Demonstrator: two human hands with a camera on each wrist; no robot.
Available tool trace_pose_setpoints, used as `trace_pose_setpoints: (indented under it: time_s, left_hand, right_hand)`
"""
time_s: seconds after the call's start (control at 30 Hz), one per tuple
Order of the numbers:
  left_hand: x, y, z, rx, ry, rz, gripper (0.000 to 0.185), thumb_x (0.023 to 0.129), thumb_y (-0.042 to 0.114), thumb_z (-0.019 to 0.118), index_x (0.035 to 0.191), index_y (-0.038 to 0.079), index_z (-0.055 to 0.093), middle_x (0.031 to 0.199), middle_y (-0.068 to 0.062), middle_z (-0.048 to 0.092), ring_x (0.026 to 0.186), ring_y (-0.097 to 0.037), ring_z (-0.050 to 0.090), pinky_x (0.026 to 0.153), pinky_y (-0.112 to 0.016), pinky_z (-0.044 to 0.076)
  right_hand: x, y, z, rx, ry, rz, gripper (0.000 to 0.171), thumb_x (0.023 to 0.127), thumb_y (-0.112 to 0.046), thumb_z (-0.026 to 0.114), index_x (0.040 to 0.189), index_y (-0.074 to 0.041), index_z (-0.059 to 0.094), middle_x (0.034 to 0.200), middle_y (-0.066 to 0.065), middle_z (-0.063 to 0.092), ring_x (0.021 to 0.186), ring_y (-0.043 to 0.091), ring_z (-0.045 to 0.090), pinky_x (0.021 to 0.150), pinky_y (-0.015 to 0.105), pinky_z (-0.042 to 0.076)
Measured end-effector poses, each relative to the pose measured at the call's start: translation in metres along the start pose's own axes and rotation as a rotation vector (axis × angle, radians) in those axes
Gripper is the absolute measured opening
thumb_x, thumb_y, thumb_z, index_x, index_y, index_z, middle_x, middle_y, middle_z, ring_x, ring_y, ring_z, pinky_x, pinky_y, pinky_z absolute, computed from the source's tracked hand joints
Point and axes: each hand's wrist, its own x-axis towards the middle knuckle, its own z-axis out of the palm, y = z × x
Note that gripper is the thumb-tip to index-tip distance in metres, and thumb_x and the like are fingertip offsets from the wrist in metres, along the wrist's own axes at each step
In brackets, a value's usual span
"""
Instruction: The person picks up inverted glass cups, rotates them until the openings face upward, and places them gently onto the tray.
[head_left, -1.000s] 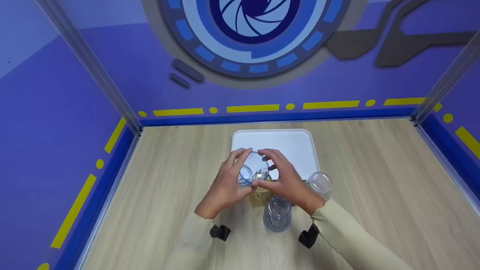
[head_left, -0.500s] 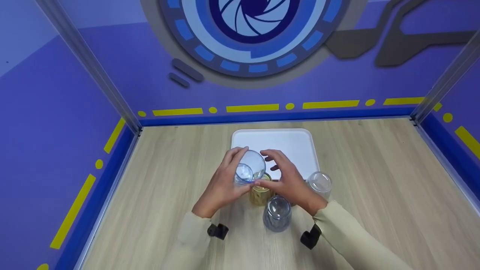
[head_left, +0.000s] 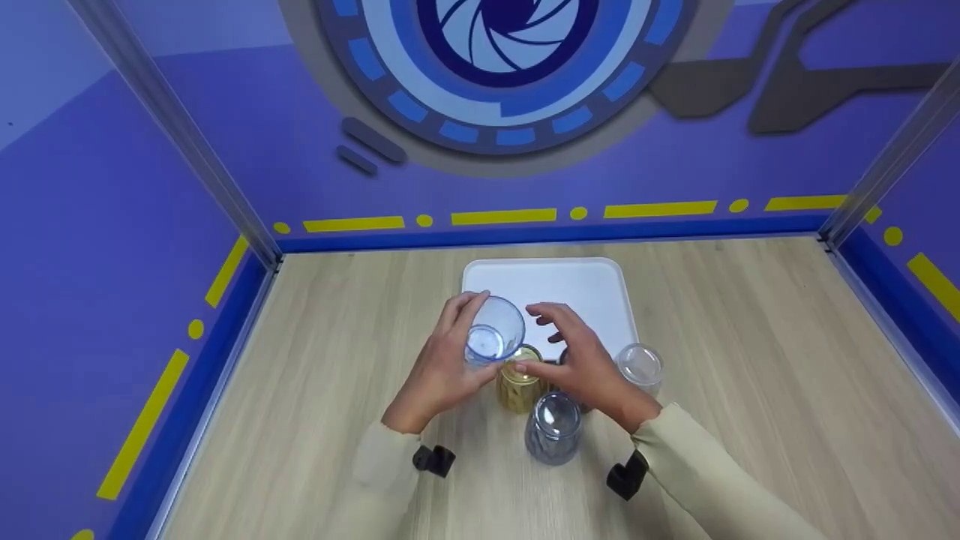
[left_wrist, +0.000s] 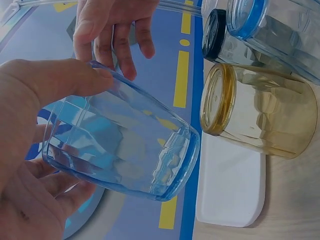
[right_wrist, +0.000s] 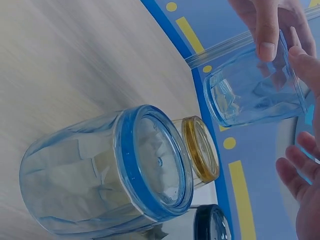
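Note:
My left hand (head_left: 442,367) grips a light-blue drinking glass (head_left: 495,326), thumb at the rim and fingers around the far side. The glass is mouth up, slightly tilted, and raised above the table. Just to the right, my right hand (head_left: 581,367) holds nothing; its fingers are loosely bent and apart from the glass, with the thumb close to the rim in the right wrist view. Under the hands, an amber glass (head_left: 519,390) stands upside down. A bluish glass (head_left: 553,431) stands inverted nearer to me. A dark-based glass (left_wrist: 215,37) is mostly hidden by my right hand in the head view.
A white tray (head_left: 551,281) lies on the wooden table behind the hands. One clear glass (head_left: 641,365) stands inverted by the tray's right front corner, beside my right wrist. Printed blue-purple panels (head_left: 360,187) enclose the table at the back and sides.
My left hand has shifted slightly left with the light-blue glass. My right hand's fingers have come off the glass and moved a little right, leaving a gap. The standing glasses stay put.

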Motion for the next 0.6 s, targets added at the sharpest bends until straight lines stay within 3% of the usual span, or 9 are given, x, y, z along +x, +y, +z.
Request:
trace_pose_setpoints:
  time_s: [0.3,0.6]
  left_hand:
    - [0.0024,-0.0049,0.0025,-0.013,-0.003,-0.020,0.086,0.077,0.024,0.080,0.148,0.018,0.033,0.145,-0.006,0.035,0.129,-0.025,0.047,0.105,-0.040,0.046]
    - [0.0055,-0.0089,0.0052,0.012,0.022,-0.036,0.087,0.075,0.027,0.082,0.148,0.019,0.034,0.145,-0.006,0.037,0.127,-0.025,0.048,0.102,-0.049,0.045]
  right_hand:
    - [-0.0026,0.0022,-0.0012,0.001,-0.028,0.027,0.070,0.075,-0.033,0.083,0.136,-0.021,0.049,0.136,-0.004,0.052,0.118,0.016,0.052,0.091,0.039,0.054]
    - [-0.0039,0.0036,-0.0008,-0.022,-0.062,0.060,0.068,0.077,-0.034,0.081,0.136,-0.023,0.049,0.135,-0.002,0.053,0.119,0.013,0.051,0.092,0.035,0.053]
